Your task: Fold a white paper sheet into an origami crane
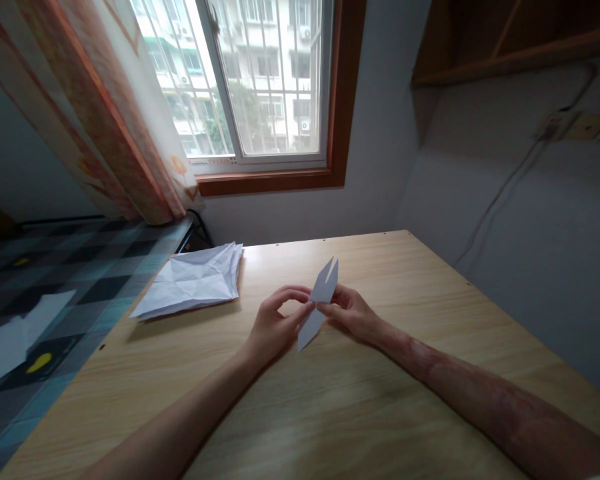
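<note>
A narrow folded white paper piece (320,303) with two pointed tips at its top is held just above the wooden desk (380,400), near its middle. My left hand (275,323) pinches its left edge at mid-height with thumb and fingers. My right hand (353,312) pinches the opposite edge. The paper's lower point angles down toward me, between my wrists.
A stack of creased white paper sheets (193,283) lies at the desk's back left corner. Left of the desk is a bed with a checked cover (55,280) and a white sheet on it. A curtain and window stand behind; the wall runs along the desk's right edge.
</note>
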